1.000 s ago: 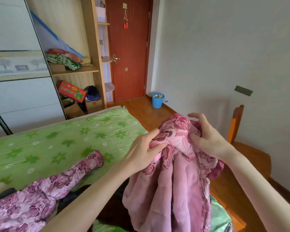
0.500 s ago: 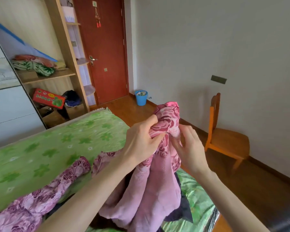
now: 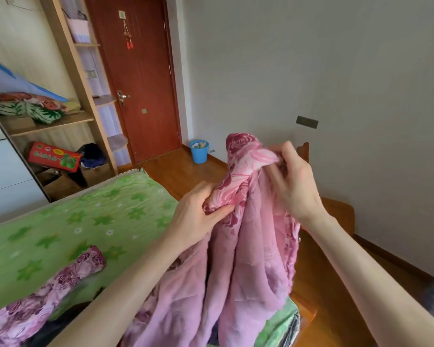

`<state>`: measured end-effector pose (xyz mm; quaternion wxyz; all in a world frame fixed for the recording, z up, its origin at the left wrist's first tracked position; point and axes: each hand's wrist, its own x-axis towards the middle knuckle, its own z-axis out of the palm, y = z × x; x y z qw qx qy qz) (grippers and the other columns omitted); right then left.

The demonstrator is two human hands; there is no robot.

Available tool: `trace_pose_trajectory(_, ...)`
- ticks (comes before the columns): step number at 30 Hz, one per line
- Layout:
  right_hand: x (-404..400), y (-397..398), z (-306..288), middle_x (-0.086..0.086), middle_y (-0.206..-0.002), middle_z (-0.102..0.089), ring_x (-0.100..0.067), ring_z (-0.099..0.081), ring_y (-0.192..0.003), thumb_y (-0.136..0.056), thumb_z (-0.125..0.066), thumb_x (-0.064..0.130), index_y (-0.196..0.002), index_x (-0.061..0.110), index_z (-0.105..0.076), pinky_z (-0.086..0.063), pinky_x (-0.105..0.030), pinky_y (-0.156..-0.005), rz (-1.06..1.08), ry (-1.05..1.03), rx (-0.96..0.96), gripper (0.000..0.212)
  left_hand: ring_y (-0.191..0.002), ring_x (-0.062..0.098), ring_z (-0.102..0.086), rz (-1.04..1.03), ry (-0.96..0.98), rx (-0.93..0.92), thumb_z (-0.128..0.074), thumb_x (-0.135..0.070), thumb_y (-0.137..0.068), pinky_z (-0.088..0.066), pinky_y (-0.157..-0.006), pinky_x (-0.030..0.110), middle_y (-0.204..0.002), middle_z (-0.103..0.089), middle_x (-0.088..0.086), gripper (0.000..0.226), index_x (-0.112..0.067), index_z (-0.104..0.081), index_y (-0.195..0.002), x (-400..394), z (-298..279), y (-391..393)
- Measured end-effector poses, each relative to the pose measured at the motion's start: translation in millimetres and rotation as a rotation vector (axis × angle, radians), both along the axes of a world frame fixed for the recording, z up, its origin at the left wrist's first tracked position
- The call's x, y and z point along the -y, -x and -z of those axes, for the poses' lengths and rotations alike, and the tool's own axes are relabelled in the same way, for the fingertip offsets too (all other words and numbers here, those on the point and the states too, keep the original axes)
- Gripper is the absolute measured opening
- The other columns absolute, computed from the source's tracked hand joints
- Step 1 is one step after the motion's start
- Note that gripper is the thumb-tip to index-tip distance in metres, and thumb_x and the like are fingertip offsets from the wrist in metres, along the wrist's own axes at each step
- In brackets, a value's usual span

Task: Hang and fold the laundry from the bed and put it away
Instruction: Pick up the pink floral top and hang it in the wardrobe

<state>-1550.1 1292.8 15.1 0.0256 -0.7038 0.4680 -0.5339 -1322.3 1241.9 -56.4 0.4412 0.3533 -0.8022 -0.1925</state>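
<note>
Holding my pink jacket (image 3: 238, 259) up off the bed (image 3: 68, 221) w/ both hands so it hangs open & I can find the top. At 9 o'clock of it, one sleeve (image 3: 60, 284) lies on the sheet. My left hand (image 3: 198, 216) pinches the rosy edge. At 1 o'clock, my right hand (image 3: 296, 186) grips the collar, blurry, prob. to get it ready for a hanger.

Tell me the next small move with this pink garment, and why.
Probably draw the two hands apart along the top edge to spread it open. The left hand and the right hand both grip the pink garment near its bunched top, while the rest hangs crumpled over the bed, pale lining outward. It likely needs opening before it can be hung or folded.
</note>
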Motion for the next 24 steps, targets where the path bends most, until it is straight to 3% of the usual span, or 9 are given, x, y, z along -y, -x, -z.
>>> trace_pose_trajectory(2,2,33,-12,0.015,-0.085,-0.059,0.003,-0.051,-0.074,-0.104,-0.060,0.011,-0.099,0.030,-0.048,-0.040,-0.015,-0.069,0.002,0.016,-0.012,0.023,-0.088,0.005,-0.060,-0.012,-0.068,0.057,-0.077,-0.039,-0.087,-0.048,-0.079,0.027,-0.103,-0.053,-0.009,0.029,-0.024,-0.067,-0.109,6,19,30)
trace_pose_trajectory(5,8,88,-19,0.016,-0.081,-0.053,-0.002,-0.048,-0.071,-0.105,-0.060,0.015,-0.103,0.022,-0.051,-0.039,-0.018,-0.068,0.014,0.021,-0.106,0.011,-0.106,0.010,-0.065,0.018,-0.191,0.085,-0.071,-0.034,-0.088,-0.055,-0.094,0.040,-0.118,-0.063,-0.009,0.038,-0.029,-0.064,-0.125,11,39,79)
trace_pose_trajectory(8,12,150,-15,0.014,-0.083,-0.058,-0.009,-0.052,-0.073,-0.105,-0.058,0.019,-0.108,0.018,-0.053,-0.046,-0.032,-0.070,0.056,-0.046,-0.155,0.006,-0.105,0.006,-0.068,0.069,-0.209,0.116,-0.066,-0.020,-0.097,-0.057,-0.091,0.035,-0.115,-0.073,-0.012,0.032,-0.026,-0.065,-0.129,16,41,127)
trace_pose_trajectory(10,12,190,-13,0.013,-0.085,-0.062,-0.015,-0.055,-0.075,-0.105,-0.056,0.021,-0.113,0.022,-0.052,-0.050,-0.043,-0.074,0.113,-0.098,-0.161,0.008,-0.094,0.004,-0.068,0.049,-0.164,0.125,-0.063,-0.020,-0.099,-0.055,-0.079,0.030,-0.102,-0.072,-0.012,0.018,-0.025,-0.064,-0.116,21,39,156)
trace_pose_trajectory(11,12,209,-12,0.011,-0.087,-0.064,-0.019,-0.057,-0.078,-0.105,-0.055,0.023,-0.114,0.025,-0.051,-0.051,-0.045,-0.075,0.152,-0.121,-0.173,0.010,-0.084,0.004,-0.066,0.026,-0.134,0.128,-0.062,-0.023,-0.099,-0.052,-0.072,0.027,-0.092,-0.069,-0.011,0.007,-0.027,-0.061,-0.105,24,35,170)
trace_pose_trajectory(13,10,245,-15,0.009,-0.092,-0.067,-0.024,-0.060,-0.084,-0.104,-0.053,0.028,-0.116,0.030,-0.050,-0.050,-0.044,-0.077,0.235,-0.164,-0.217,0.013,-0.070,0.006,-0.061,-0.028,-0.087,0.147,-0.063,-0.030,-0.100,-0.042,-0.061,0.018,-0.079,-0.061,-0.010,0.018,-0.030,-0.047,-0.092,31,26,196)
trace_pose_trajectory(17,13,306,-26,0.010,-0.103,-0.069,-0.027,-0.064,-0.095,-0.103,-0.054,0.033,-0.121,0.031,-0.054,-0.049,-0.041,-0.077,0.382,-0.198,-0.350,0.018,-0.051,0.008,-0.049,-0.203,0.137,0.348,-0.066,-0.059,-0.093,-0.023,-0.046,0.015,-0.067,-0.052,-0.011,0.045,-0.026,-0.037,-0.095,52,3,238)
trace_pose_trajectory(22,34,373,-45,0.010,-0.111,-0.071,-0.026,-0.066,-0.105,-0.098,-0.064,0.032,-0.119,0.030,-0.066,-0.045,-0.034,-0.077,0.473,-0.190,-0.444,0.021,-0.061,0.020,-0.060,-0.243,0.270,0.486,-0.058,-0.085,-0.080,-0.044,-0.051,0.033,-0.076,-0.063,-0.007,0.067,-0.024,-0.046,-0.106,95,-26,281)
trace_pose_trajectory(24,48,394,-47,0.011,-0.109,-0.071,-0.027,-0.065,-0.105,-0.097,-0.064,0.035,-0.115,0.030,-0.066,-0.048,-0.038,-0.079,0.481,-0.195,-0.457,0.018,-0.061,0.023,-0.057,-0.216,0.323,0.519,-0.053,-0.086,-0.081,-0.039,-0.051,0.034,-0.073,-0.060,-0.006,0.067,-0.023,-0.047,-0.105,116,-30,298)
